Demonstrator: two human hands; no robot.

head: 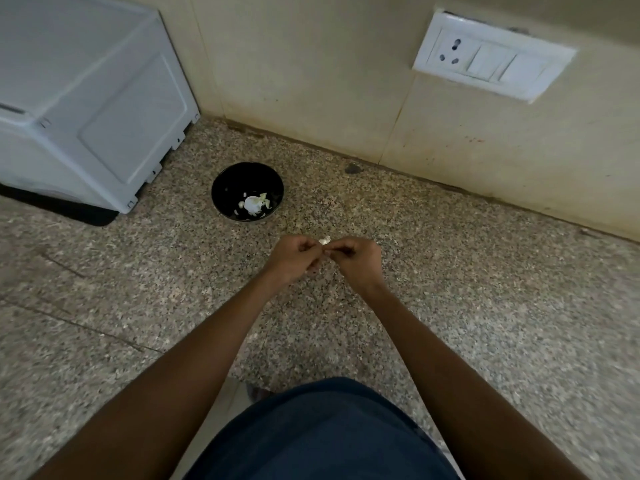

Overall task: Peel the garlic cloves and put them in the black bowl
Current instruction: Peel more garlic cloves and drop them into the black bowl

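Note:
A black bowl [247, 191] stands on the speckled stone counter [138, 265], near the back wall. Inside it lie white garlic pieces and bits of skin [252, 204]. In front and to the right of the bowl, my left hand [294, 259] and my right hand [355, 259] meet above the counter. Between their fingertips they pinch a small white garlic clove [324, 241], mostly hidden by the curled fingers. Both hands sit a short way from the bowl and do not touch it.
A white appliance [86, 98] stands on a dark mat at the back left. A white socket and switch plate [491, 58] is on the beige wall at the right. My dark blue shirt [322, 434] fills the bottom centre.

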